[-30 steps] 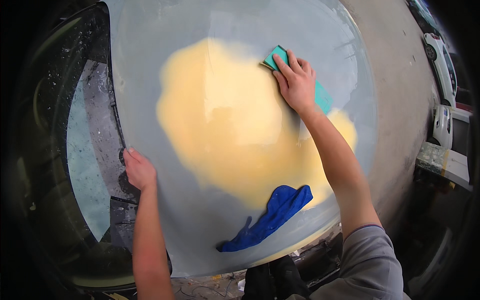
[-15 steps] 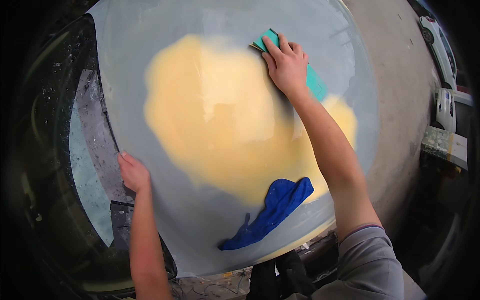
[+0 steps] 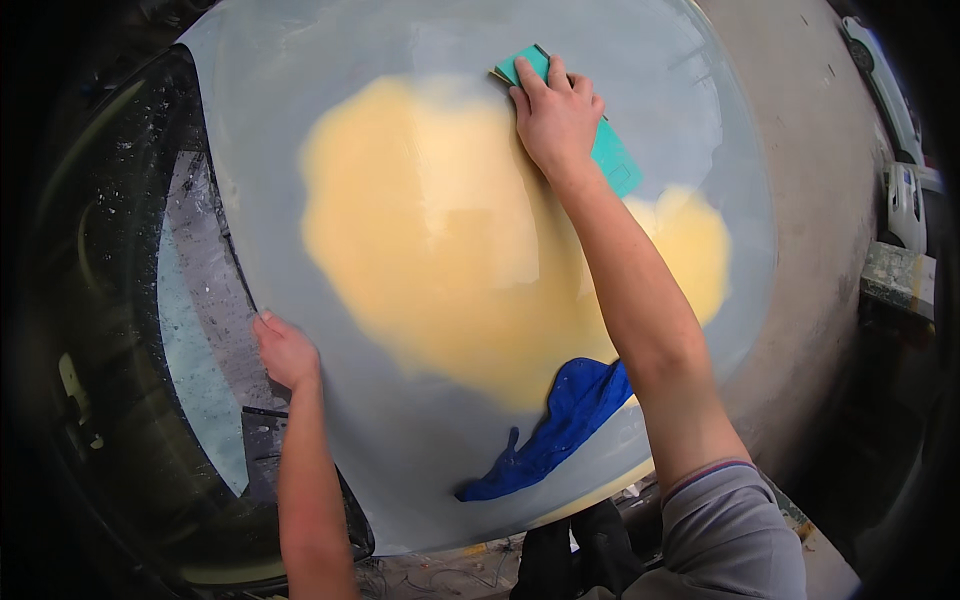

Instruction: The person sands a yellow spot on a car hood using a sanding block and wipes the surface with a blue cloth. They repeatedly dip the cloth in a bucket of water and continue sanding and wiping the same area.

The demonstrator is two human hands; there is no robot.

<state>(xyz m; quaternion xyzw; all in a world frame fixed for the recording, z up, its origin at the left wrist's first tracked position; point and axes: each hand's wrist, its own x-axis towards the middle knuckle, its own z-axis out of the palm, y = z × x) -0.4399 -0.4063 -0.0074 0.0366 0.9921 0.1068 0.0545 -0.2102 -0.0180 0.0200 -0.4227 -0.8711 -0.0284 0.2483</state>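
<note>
Head view: the right hand [image 3: 560,118] has its fingers [image 3: 527,72] slightly spread and bent over a long teal block [image 3: 615,160], which I read as held; the block lies beneath the palm, its front end just beyond the fingertips, its rear end showing past the outer side of the wrist, a thin yellowish layer visible under the front corner; I judge it light and fairly stiff, hard to break, perhaps slippery if dust coats the smooth face; the hold I favour is across its middle, palm flat, thumb along one long edge. Below and left of these fingers spreads a yellow patch [image 3: 400,220] on a curved grey panel [image 3: 265,190], stiff by its look; nearer the body, partly behind the right forearm [image 3: 645,290], lies a blue cloth [image 3: 550,435], presumably soft, best pinched by a fold. Well to their left, the left hand [image 3: 287,357] rests at the panel's edge, fingers curled, tips partly hidden; I cannot tell whether it grips; beyond those fingers is dark glass [image 3: 105,330]. Far right of both hands stands a white car [image 3: 905,205]; I can identify no container.
</note>
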